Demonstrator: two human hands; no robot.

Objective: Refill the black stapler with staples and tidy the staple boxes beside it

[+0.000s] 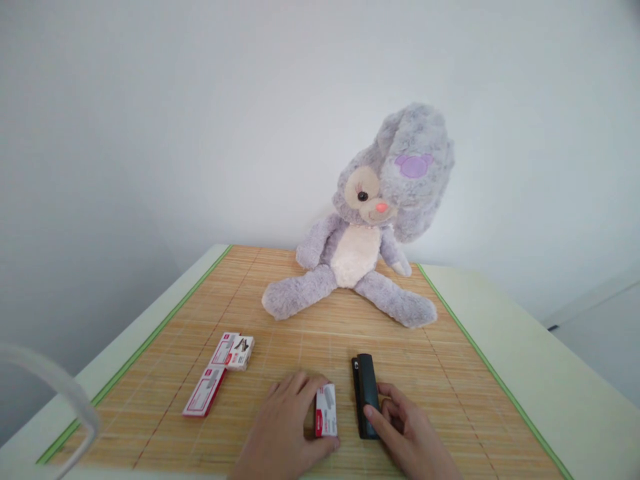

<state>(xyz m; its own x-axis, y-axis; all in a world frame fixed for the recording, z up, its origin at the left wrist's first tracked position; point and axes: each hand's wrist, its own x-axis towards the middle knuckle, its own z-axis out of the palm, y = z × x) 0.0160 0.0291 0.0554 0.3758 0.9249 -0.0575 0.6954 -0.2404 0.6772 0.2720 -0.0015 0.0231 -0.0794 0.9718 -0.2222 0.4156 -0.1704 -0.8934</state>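
Through the head view I had the staple box [327, 409] on the bamboo mat [300, 340], near the middle of the counter's near edge. My left grip [289, 420] was closed around it, thumb at the near end and forefinger by the far left corner. Just to its right lay the black stapler [369, 393], held in my right grip [405, 423] with the thumb on top and a finger along the right side.

I judged that a light, even squeeze suited the box, since thin card would likely crease under a hard pinch. The stapler asked for a firmer hold on its flanks, with no downward press from the thumb. Keeping both wrists low seemed wise, so the printed face stayed readable.

The box looked small and crisp, white with a red band at the near end and grey staples pictured above. The stapler was dark and smooth, its narrow end towards the counter's far edge.

Farther out, towards the left edge, a near long carton [204, 392] and a far long carton [220, 352] lay in line, a small white box [242, 353] beside the far one. A grey plush rabbit [356, 257] sat by the far edge, against the wall [200, 120].
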